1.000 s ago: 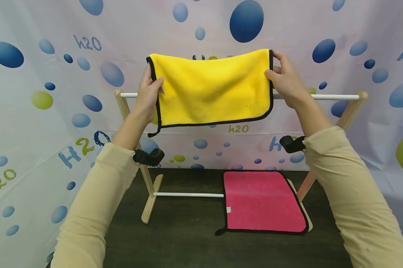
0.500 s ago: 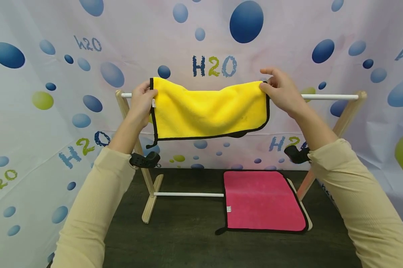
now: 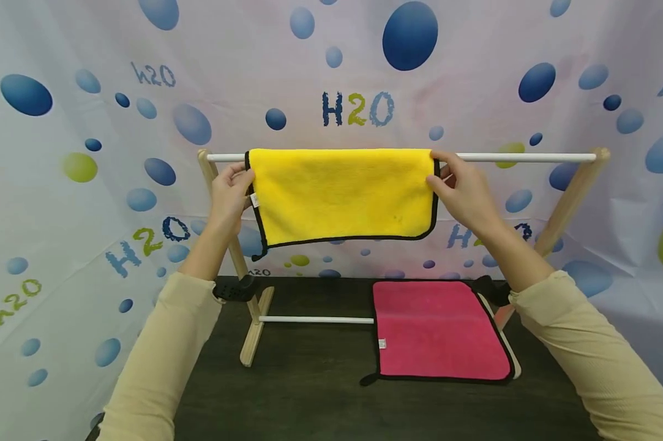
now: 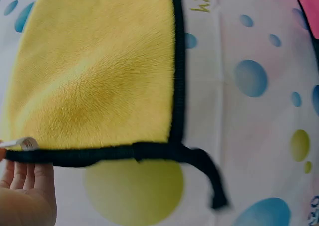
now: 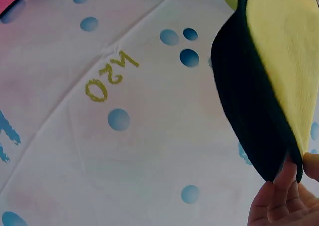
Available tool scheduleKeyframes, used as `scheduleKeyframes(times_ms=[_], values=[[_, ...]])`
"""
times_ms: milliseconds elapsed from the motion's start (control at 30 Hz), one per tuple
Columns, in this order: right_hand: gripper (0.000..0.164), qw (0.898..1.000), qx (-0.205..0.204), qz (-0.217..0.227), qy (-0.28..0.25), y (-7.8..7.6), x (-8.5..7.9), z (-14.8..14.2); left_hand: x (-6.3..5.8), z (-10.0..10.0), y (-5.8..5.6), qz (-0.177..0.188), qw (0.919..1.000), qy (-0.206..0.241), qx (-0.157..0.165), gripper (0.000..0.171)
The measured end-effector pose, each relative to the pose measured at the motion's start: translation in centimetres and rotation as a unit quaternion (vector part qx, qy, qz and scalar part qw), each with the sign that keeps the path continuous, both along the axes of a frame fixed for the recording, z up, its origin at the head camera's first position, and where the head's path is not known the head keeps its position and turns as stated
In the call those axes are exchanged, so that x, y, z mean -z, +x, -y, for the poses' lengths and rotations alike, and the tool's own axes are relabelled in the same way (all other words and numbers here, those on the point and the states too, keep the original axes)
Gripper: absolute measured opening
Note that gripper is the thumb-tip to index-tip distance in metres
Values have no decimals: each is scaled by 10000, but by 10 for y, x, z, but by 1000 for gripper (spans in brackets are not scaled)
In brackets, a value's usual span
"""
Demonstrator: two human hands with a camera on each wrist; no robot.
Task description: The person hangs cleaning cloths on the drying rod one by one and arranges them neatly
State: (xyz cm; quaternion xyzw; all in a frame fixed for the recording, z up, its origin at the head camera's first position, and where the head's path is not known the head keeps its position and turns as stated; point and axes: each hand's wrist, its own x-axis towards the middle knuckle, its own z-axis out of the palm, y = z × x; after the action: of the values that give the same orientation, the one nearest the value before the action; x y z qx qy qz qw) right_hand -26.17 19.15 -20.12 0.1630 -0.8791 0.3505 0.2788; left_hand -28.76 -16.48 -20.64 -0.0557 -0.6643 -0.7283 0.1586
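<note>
A yellow towel (image 3: 342,196) with black edging hangs folded over the white top rod (image 3: 529,157) of a wooden rack. My left hand (image 3: 231,193) pinches its left edge near the top, beside a small white tag (image 3: 254,200). At the opposite edge, my right hand (image 3: 466,190) holds the cloth between thumb and fingers. The left wrist view shows fingers (image 4: 42,181) behind the black border and a loop (image 4: 212,176) dangling from the corner. Seen from the right wrist, the towel's dark reverse side (image 5: 244,96) hangs behind the yellow layer, with fingers between the layers.
A pink towel (image 3: 441,331) with black edging lies flat on the dark floor (image 3: 309,392), over the rack's right foot and part of its lower rod (image 3: 314,320). Wooden legs (image 3: 570,205) stand at both ends. Behind hangs a white backdrop (image 3: 474,37) with bubble prints.
Both hands have lowered the yellow towel from above the rod onto it. Its sagging top edge now lies straight along the rod, and the right fingers have come down onto the cloth.
</note>
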Motion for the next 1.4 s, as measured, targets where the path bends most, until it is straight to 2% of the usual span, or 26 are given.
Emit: scheduleKeyframes(times_ms=[100, 233, 367, 567, 700, 867, 967, 1133, 1400], values=[[52, 9998, -34, -113, -159, 0, 10, 0, 15, 4, 0, -163, 9995, 133, 252, 33], [58, 9995, -8, -48, -311, 2, 21, -1, 32, 8, 1, -398, 9977, -253, 480, 40], [58, 9995, -44, -30, -319, 3, 26, 0, 38, 9, 1, -700, 9943, -595, 543, 45], [60, 9997, -95, 37, -208, 3, 23, 2, 31, 11, 2, -879, 9943, -586, 163, 42], [61, 9998, -108, 111, -98, 2, 20, 4, 21, 13, 2, -826, 9946, -619, -129, 39], [62, 9996, -189, 195, 16, -1, 15, 11, 11, 19, 3, -743, 9922, -882, -467, 39], [63, 9994, -248, 211, 110, -3, 15, 17, 7, 23, 4, -599, 9930, -823, -605, 39], [64, 9988, -327, 249, 266, -4, 13, 26, 5, 29, 4, -370, 9926, -806, -826, 39], [64, 9975, -478, 297, 425, -5, 10, 40, 6, 39, 2, -324, 9920, -643, -1039, 41]])
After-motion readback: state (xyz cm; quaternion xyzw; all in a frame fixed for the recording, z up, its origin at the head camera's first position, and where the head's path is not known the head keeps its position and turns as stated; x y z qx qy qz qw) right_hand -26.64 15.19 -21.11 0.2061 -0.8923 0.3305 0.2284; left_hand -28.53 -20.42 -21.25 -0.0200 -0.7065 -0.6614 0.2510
